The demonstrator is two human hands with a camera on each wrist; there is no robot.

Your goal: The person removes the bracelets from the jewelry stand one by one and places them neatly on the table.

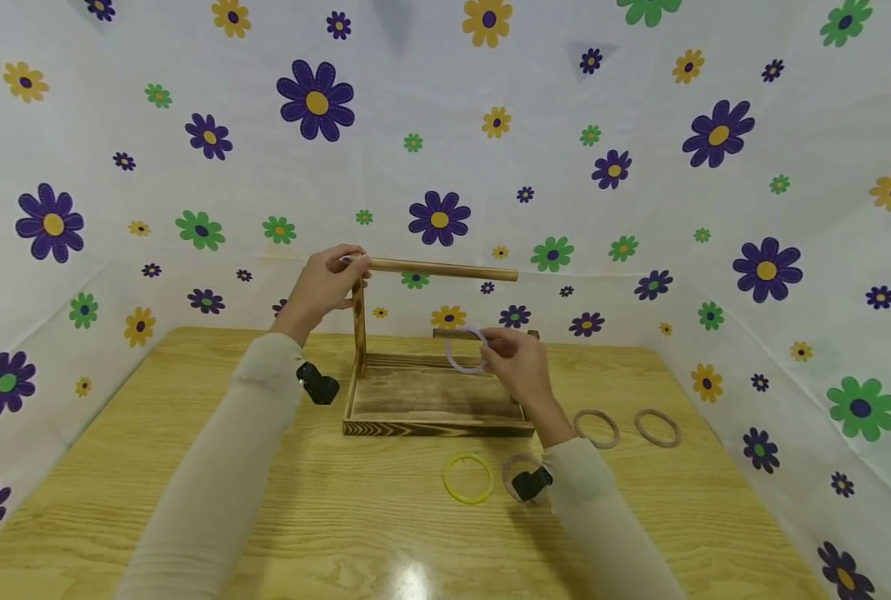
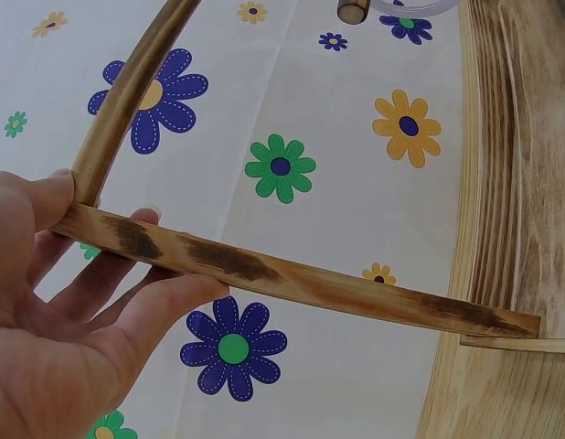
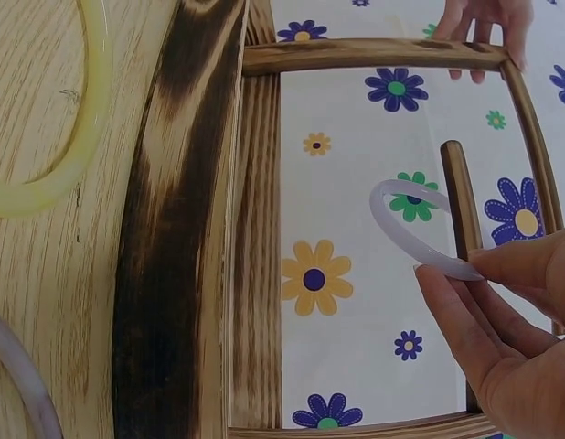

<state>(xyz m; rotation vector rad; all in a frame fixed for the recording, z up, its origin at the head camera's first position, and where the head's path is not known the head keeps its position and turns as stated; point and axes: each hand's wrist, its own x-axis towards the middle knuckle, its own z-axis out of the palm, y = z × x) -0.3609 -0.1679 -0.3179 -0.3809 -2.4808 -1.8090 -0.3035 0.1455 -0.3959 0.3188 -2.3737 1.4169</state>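
Observation:
A dark-grained wooden bangle stand (image 1: pixel 437 429) has a tray base, an upper rod (image 1: pixel 445 269) and a shorter lower rod (image 3: pixel 455 174). At the top of its left post (image 2: pixel 319 291), my left hand (image 1: pixel 323 285) grips the corner where post and upper rod meet. My right hand (image 1: pixel 522 367) pinches a pale lavender bangle (image 3: pixel 385 219) between thumb and fingers. The bangle appears to encircle the lower rod near its free left end. Part of the right-hand end of the stand is hidden behind my right hand.
In front of the stand, a yellow bangle (image 1: pixel 469 502) lies on the wooden table (image 1: pixel 325 508). Beside it another bangle (image 1: pixel 505 479) is partly covered by the right wrist camera. Two brownish bangles lie farther right. A flower-patterned cloth (image 1: pixel 385 167) surrounds the table's back and sides.

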